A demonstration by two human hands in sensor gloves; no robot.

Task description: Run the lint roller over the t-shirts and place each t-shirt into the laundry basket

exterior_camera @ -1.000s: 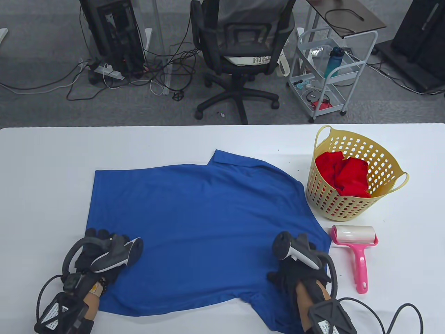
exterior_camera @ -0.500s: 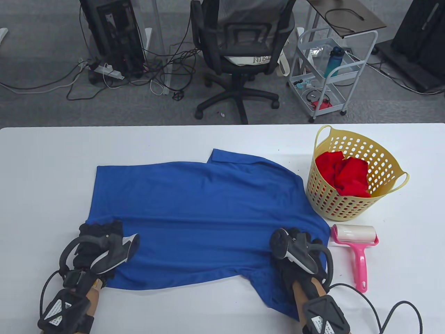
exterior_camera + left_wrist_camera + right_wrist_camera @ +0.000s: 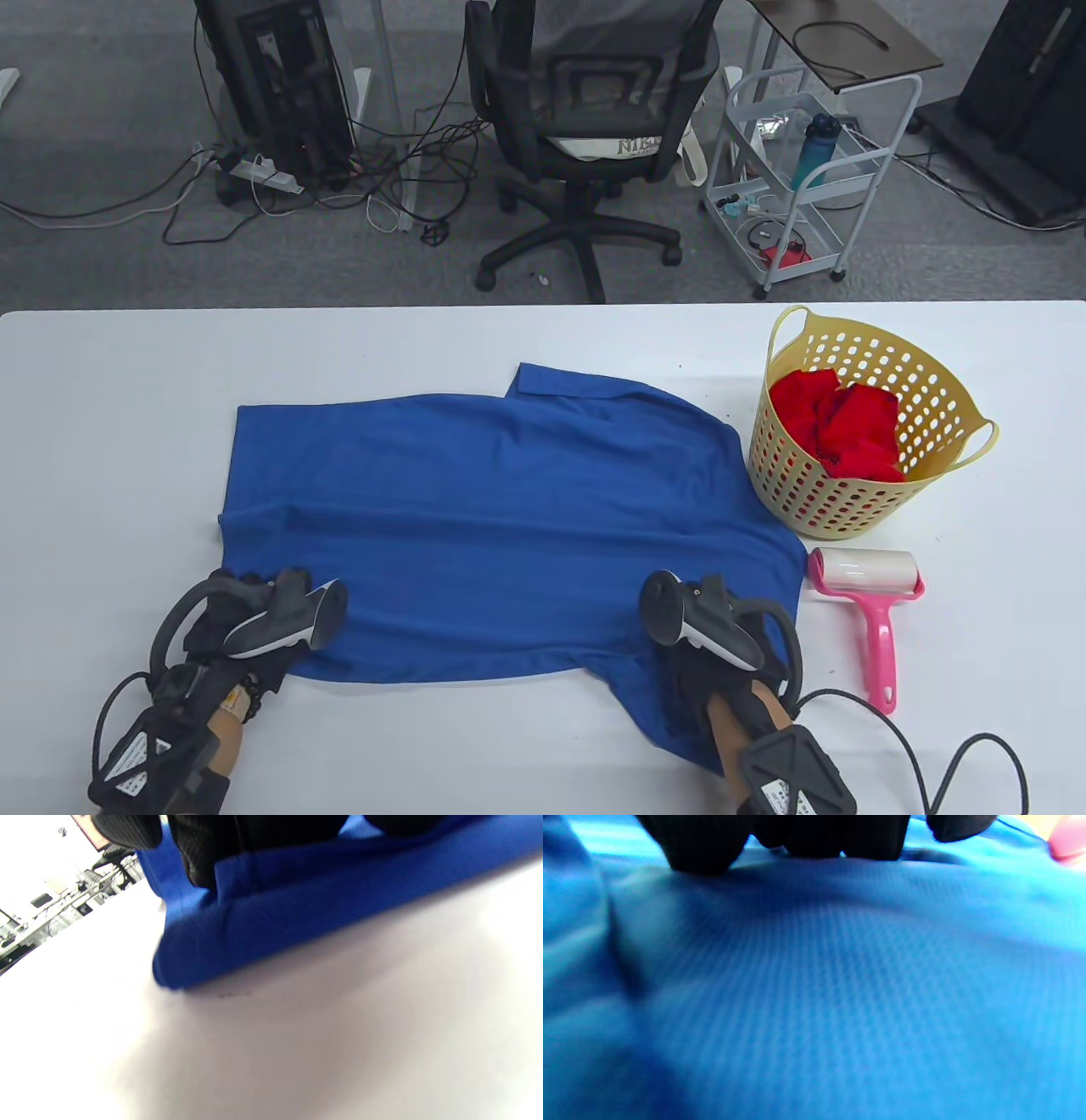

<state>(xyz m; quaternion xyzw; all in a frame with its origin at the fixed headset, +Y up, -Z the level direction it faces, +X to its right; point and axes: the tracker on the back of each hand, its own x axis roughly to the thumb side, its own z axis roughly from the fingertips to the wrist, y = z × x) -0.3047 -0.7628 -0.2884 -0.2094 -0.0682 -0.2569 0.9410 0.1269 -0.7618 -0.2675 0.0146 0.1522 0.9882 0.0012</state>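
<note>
A blue t-shirt (image 3: 492,509) lies spread on the white table (image 3: 102,441), with a long crease running across its middle. My left hand (image 3: 229,624) grips the shirt's near-left corner. In the left wrist view its fingers (image 3: 212,849) curl around a fold of the blue t-shirt (image 3: 297,912). My right hand (image 3: 704,671) holds the near-right part by the sleeve, its fingers (image 3: 814,836) dug into the blue t-shirt (image 3: 814,984). A pink lint roller (image 3: 874,611) lies on the table just right of my right hand. A yellow laundry basket (image 3: 848,509) behind it holds red t-shirts (image 3: 848,424).
Beyond the table's far edge stand an office chair (image 3: 585,127), a white wire cart (image 3: 797,170) and a computer tower (image 3: 271,76) with floor cables. Glove cables (image 3: 933,747) trail near the table's front right.
Both hands pushed forward with the shirt's near edge, then drew back slightly. The near hem now lies farther from the front edge, and a crease has formed across the shirt.
</note>
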